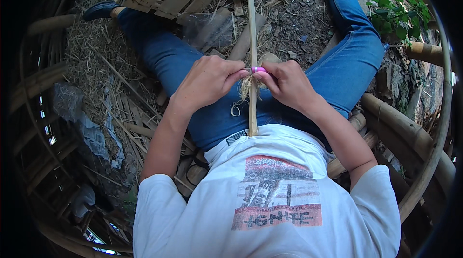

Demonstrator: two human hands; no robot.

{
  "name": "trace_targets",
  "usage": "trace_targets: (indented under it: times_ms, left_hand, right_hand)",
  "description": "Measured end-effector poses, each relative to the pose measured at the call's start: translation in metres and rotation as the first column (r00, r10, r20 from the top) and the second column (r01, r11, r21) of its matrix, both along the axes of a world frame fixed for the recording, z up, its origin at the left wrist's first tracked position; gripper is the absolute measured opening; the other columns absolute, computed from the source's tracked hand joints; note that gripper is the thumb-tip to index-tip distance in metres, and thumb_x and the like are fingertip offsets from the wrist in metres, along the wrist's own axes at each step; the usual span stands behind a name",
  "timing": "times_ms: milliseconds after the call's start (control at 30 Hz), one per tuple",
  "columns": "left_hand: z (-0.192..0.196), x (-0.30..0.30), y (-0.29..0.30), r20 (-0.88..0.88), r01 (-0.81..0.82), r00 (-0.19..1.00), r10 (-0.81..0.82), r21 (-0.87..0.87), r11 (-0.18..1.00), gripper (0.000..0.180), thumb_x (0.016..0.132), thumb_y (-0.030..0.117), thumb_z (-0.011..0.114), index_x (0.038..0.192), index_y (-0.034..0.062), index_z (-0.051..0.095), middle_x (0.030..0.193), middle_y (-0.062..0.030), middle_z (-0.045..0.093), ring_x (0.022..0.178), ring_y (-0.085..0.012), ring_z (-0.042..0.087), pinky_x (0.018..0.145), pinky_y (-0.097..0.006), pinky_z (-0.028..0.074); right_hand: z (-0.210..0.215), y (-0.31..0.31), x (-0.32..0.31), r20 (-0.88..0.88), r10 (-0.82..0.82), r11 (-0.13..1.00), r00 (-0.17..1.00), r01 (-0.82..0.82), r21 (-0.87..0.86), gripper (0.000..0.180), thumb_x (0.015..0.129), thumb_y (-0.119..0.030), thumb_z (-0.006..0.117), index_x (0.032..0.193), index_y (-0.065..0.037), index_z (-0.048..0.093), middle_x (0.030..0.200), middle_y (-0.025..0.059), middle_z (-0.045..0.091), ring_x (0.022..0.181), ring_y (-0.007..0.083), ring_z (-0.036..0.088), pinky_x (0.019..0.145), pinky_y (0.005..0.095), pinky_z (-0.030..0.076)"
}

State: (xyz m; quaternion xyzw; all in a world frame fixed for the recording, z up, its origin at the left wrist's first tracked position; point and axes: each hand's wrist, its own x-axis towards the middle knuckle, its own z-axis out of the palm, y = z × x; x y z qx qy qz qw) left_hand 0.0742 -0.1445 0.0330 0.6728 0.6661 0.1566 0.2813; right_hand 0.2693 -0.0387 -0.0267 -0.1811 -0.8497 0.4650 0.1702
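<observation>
1. A long thin pale bamboo strip (251, 26) runs lengthwise away from the person, its near end at the waist over the blue jeans (193, 70) and its far end pointing out over the dirt ground (299, 22).
2. The left hand (208, 79) pinches the strip at mid-length.
3. The right hand (284, 80) grips a small pink-handled tool (258, 69) pressed against the strip.
4. Pale fibre shavings (245, 92) curl just below both hands.

pink tool (258, 69), tan stick (251, 26), blue jeans (212, 113)
</observation>
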Motion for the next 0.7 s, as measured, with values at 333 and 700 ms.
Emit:
trace_targets:
  times_ms: [333, 700]
  left_hand:
    - [0.000, -0.015, 0.032, -0.047, -0.093, 0.994, 0.099, 0.107, 0.990, 0.021, 0.094, 0.021, 0.063, 0.085, 0.0022, 0.064, 0.068, -0.0186, 0.058, 0.065, -0.0400, 0.058, 0.058, -0.046, 0.043]
    - [-0.008, -0.074, 0.129, -0.247, -0.087, 0.955, 0.162, 0.288, 0.954, 0.026, 0.096, 0.030, 0.064, 0.111, 0.0097, 0.072, 0.077, -0.0172, 0.065, 0.065, -0.0314, 0.060, 0.065, -0.040, 0.048]
  right_hand:
    - [0.002, 0.042, -0.023, -0.004, -0.041, 0.997, 0.999, 0.041, 0.063, 0.027, 0.095, -0.031, 0.066, 0.084, -0.006, 0.068, 0.059, 0.0151, 0.058, 0.056, 0.0361, 0.060, 0.053, 0.0438, 0.047]
    - [-0.024, 0.148, -0.093, -0.236, -0.093, 0.897, 0.967, 0.184, 0.403, 0.025, 0.098, -0.033, 0.062, 0.100, -0.011, 0.074, 0.063, 0.0137, 0.060, 0.056, 0.0305, 0.060, 0.055, 0.0407, 0.046]
